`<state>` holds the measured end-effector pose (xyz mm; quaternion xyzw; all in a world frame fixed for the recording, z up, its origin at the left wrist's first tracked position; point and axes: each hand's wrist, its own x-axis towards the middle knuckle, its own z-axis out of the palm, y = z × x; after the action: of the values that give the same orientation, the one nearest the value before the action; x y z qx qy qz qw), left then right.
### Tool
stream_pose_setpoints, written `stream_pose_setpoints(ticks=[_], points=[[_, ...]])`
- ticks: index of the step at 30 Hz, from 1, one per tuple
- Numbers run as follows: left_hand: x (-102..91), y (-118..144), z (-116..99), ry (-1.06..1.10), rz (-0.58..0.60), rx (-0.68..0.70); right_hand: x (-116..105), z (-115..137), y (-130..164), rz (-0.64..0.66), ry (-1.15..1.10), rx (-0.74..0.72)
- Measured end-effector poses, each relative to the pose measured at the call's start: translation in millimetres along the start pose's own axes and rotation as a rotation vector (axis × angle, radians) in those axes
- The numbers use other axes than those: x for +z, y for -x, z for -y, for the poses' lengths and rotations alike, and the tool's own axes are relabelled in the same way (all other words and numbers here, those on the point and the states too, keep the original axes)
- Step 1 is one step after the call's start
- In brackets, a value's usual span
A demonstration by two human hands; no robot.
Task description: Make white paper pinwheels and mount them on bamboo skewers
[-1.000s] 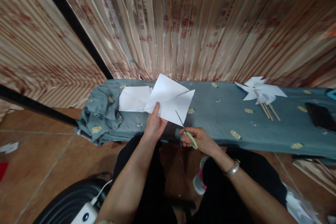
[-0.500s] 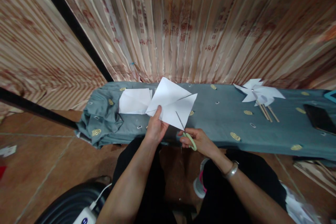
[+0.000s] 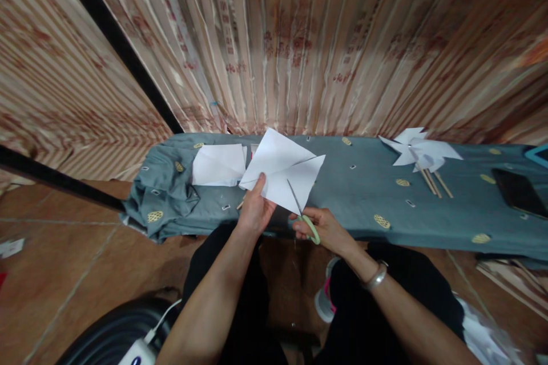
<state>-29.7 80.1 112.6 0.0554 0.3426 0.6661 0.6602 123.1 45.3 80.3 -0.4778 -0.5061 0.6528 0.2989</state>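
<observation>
Centrally, the left hand [image 3: 256, 210] pinches a crisp white paper square [image 3: 282, 174], slit along creases, above the grey-blue cloth [image 3: 355, 194]; the right hand [image 3: 322, 227] grips green-handled steel scissors [image 3: 303, 212] biting its edge.

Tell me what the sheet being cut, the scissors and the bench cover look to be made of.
Sheet: thin matte white paper, judging by its sharp creases. Scissors: slim grey blades, likely metal, with pale green loops, probably plastic. Bench cover: soft grey-blue woven cloth, bunched into folds at its left end.
</observation>
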Motion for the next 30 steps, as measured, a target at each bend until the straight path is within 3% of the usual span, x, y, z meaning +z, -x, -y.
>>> stream_pose_setpoints(ticks=[30], points=[[-2.0, -1.0, 6.2, -0.005, 0.049, -0.007, -1.4, -4.0, -3.6, -0.065, 0.013, -0.023]])
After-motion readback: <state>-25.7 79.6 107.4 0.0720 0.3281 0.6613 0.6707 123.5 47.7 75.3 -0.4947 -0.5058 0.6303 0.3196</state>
